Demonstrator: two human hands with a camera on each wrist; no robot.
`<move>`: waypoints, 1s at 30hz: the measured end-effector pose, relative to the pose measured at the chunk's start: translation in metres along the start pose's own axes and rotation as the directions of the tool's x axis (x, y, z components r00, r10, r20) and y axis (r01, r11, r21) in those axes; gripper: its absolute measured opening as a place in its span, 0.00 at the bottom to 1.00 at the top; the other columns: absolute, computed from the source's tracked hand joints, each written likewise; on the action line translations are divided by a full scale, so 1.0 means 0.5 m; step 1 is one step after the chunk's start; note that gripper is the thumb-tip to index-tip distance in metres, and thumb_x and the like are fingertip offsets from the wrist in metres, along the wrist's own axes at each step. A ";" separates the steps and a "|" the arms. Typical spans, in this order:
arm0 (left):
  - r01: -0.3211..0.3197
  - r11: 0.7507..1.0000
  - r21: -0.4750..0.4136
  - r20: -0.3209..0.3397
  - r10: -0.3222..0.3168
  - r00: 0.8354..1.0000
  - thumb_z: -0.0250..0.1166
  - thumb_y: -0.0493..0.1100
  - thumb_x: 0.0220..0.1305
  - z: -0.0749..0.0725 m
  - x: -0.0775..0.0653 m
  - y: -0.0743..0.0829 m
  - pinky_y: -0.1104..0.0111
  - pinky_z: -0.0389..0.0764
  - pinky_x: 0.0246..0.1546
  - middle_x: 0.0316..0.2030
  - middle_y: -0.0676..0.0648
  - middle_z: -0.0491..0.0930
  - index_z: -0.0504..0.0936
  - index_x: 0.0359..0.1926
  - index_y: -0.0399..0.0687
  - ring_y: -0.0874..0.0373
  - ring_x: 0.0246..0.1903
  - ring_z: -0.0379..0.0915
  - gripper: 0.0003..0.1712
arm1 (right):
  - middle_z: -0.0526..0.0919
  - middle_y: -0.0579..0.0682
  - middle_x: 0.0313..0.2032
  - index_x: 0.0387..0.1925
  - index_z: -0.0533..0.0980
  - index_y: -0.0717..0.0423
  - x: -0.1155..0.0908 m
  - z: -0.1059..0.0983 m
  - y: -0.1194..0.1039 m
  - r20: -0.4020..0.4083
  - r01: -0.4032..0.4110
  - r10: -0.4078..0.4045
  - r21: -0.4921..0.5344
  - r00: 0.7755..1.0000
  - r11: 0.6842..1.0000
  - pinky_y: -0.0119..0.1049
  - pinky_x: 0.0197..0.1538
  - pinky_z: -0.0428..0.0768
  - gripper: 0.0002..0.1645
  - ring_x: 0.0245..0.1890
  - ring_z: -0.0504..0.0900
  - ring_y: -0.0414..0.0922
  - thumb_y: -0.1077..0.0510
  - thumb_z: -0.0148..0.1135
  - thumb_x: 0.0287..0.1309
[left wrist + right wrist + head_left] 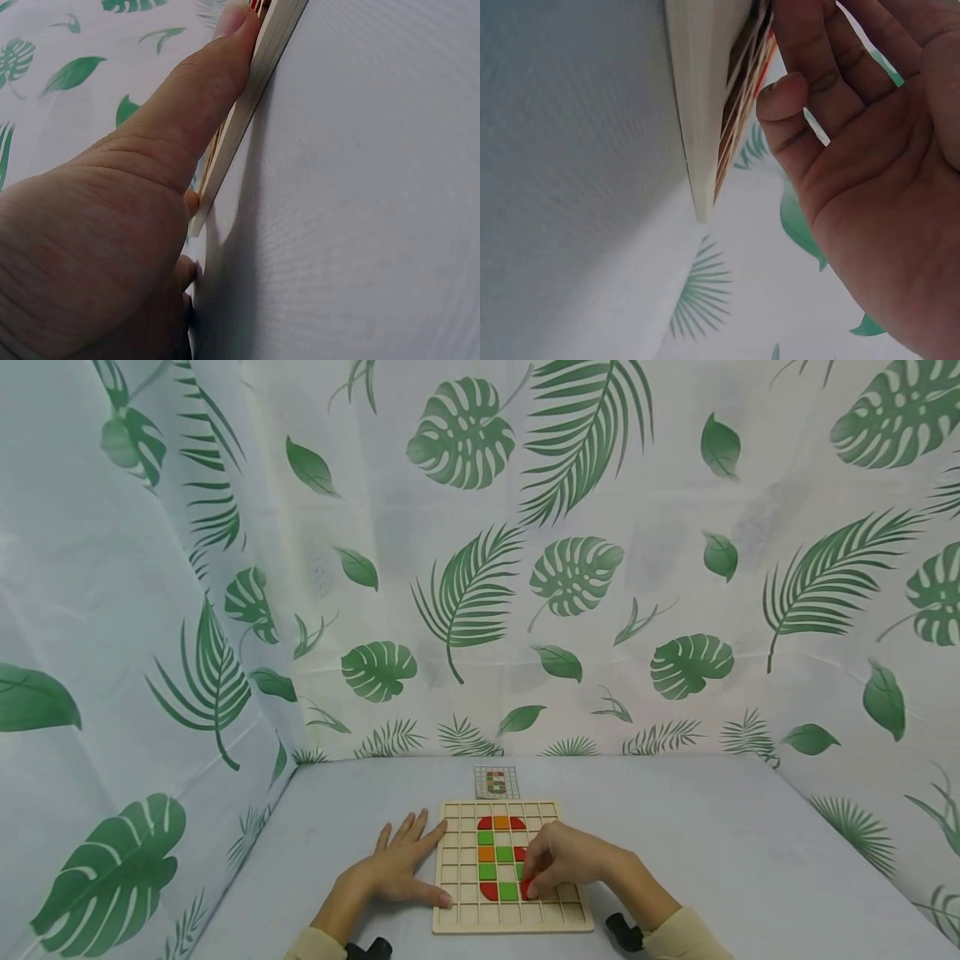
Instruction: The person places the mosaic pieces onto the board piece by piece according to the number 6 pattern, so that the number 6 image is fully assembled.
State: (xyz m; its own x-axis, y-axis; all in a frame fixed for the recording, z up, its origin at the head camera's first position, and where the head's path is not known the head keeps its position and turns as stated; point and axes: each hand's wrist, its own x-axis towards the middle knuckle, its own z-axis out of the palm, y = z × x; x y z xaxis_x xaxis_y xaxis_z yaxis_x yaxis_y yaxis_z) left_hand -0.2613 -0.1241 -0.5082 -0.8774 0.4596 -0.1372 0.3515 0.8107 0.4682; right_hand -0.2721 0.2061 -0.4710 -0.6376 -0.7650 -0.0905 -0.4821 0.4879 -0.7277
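A square wooden grid board (461, 920) lies on the table, with red, orange and green tiles in its cells. My left hand (393, 867) spreads its fingers at the board's left side, thumb and a fingertip touching the edge; the left wrist view shows the thumb on the board's rim (241, 112). Over the lower right of the coloured pattern, my right hand (573, 856) pinches a red rounded-corner tile (525, 890) beside a green tile (508, 892). In the right wrist view, curled fingers hover by the board's edge (697, 97), and the tile's hold is out of sight.
Behind the board lies a small card (495, 782) printed with a coloured grid pattern. White cloth (705, 827) covers the table. Leaf-printed curtains (480, 710) rise at the back and sides. Black wrist devices (624, 932) sit close to the board's front corners.
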 end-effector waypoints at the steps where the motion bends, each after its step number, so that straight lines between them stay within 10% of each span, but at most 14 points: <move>1: 0.000 1.000 -0.001 0.000 0.000 1.000 0.72 0.80 0.47 0.000 0.001 0.000 0.30 0.32 0.76 0.83 0.35 0.41 0.54 0.83 0.56 0.35 0.83 0.33 0.70 | 0.89 0.41 0.30 0.33 0.90 0.52 0.000 0.001 0.000 -0.002 0.008 -0.008 0.006 1.000 1.000 0.23 0.30 0.78 0.03 0.25 0.76 0.29 0.59 0.79 0.55; 24: -0.010 1.000 -0.014 0.007 0.010 1.000 0.73 0.80 0.47 0.001 0.005 -0.011 0.30 0.31 0.76 0.84 0.37 0.40 0.53 0.83 0.58 0.36 0.83 0.32 0.70 | 0.87 0.37 0.29 0.33 0.91 0.51 0.007 0.001 0.012 -0.024 0.091 -0.093 -0.057 0.995 0.994 0.26 0.33 0.84 0.03 0.26 0.77 0.27 0.58 0.79 0.55; 30: -0.027 0.999 -0.026 -0.010 0.027 1.000 0.69 0.78 0.53 -0.005 0.009 -0.010 0.30 0.31 0.76 0.83 0.35 0.39 0.51 0.84 0.55 0.35 0.83 0.32 0.67 | 0.87 0.38 0.35 0.38 0.90 0.48 -0.003 -0.013 0.011 -0.236 0.025 -0.077 -0.216 0.969 0.976 0.32 0.37 0.84 0.09 0.33 0.81 0.34 0.48 0.72 0.65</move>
State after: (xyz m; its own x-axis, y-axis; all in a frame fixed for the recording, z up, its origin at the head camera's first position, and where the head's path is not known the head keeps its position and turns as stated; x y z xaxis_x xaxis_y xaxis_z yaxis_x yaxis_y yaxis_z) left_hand -0.2677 -0.1268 -0.5091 -0.8710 0.4774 -0.1162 0.3663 0.7885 0.4941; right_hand -0.2777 0.2124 -0.4704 -0.7223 -0.6794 0.1292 -0.6164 0.5478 -0.5656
